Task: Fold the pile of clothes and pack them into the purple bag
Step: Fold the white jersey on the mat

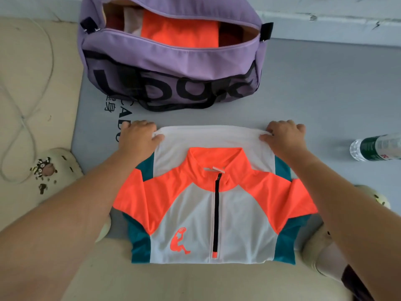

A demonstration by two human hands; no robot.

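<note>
A white, orange and teal zip-neck shirt lies flat, front up, partly on a beige cushion at the near edge and partly on a grey mat. Its black zip runs down the middle, and an orange figure is printed on the chest. The far part of the shirt is a folded white panel reaching beyond the orange collar. The left hand grips the far left corner of this panel, fingers curled over the edge and thumb on the cloth. The right hand grips the far right corner in the same manner. Both forearms stretch out over the shirt's sides. To the left, a pale patterned slipper rests at the mat's edge, with a white cable looping over the beige surface beyond it. To the right, a plastic bottle with a green label lies on its side on the mat. Farthest away, the purple bag stands on the mat with its top unzipped; folded orange clothing shows inside, beside darker and pale items.
</note>
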